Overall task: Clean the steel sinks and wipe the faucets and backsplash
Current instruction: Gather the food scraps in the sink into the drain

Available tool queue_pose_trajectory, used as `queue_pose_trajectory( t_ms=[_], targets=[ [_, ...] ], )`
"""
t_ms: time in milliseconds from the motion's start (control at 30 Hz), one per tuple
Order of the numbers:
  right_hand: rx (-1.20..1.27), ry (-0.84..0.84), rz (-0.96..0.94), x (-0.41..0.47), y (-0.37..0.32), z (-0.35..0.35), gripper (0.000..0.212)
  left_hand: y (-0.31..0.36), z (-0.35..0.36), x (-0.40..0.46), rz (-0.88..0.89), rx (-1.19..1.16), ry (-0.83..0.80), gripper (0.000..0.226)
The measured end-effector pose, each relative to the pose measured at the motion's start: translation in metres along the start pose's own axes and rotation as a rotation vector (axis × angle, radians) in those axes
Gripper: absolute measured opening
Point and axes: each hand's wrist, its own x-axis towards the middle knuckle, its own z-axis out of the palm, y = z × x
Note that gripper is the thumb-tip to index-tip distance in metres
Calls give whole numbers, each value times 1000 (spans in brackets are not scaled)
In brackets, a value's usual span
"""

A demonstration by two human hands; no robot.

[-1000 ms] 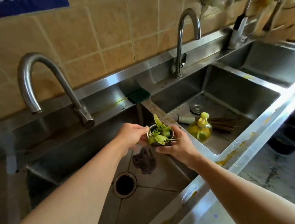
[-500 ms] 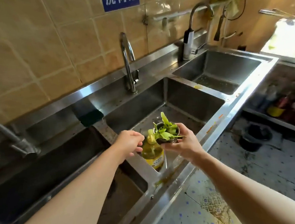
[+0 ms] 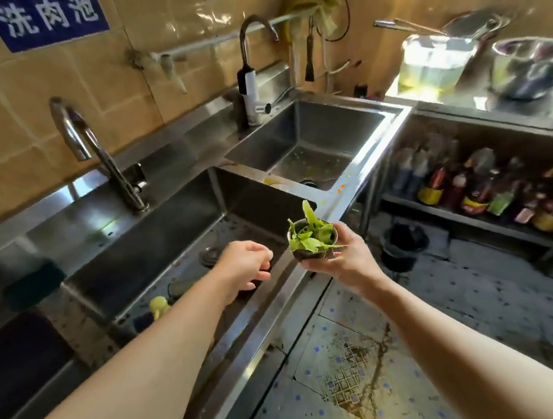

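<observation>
Head view: we see the right hand (image 3: pixel 344 256) cupping a small metal strainer basket (image 3: pixel 313 244) from below, fingers (image 3: pixel 322 262) curled around its underside and far wall. The basket sits upright, open mouth facing up, above the front rim of the steel sinks (image 3: pixel 278 295) and just past the edge toward the floor. Green vegetable scraps (image 3: pixel 307 236) fill it; the longest leaf points up and away from us.

The left hand (image 3: pixel 245 268) hovers over the middle sink (image 3: pixel 168 242), palm down, fingers loosely curled and grasping nothing. It is near the basket but apart from it.

The middle faucet (image 3: pixel 96 150) arches toward the left; the right faucet (image 3: pixel 249 74) stands behind the right sink (image 3: pixel 322 142). The sink row runs from lower left to upper right along the tiled backsplash (image 3: pixel 31 99).

Partly hidden: a yellow pump bottle (image 3: pixel 158 305) in the middle sink is mostly covered by the left forearm. A dark green sponge (image 3: pixel 33 280) on the ledge is blurred. Bottles on the lower shelf (image 3: pixel 476 217) at right are too blurred to identify. The left sink is cut off at the frame edge.
</observation>
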Motion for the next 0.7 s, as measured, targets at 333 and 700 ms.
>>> queue_pose_trajectory(
  t_ms=[333, 700],
  targets=[
    [-61, 199, 45, 71, 27, -101, 75, 85, 79, 107, 92, 61, -137, 11],
    [-63, 370, 116, 146, 46, -201, 73, 180, 158, 213, 134, 115, -299, 15]
  ],
)
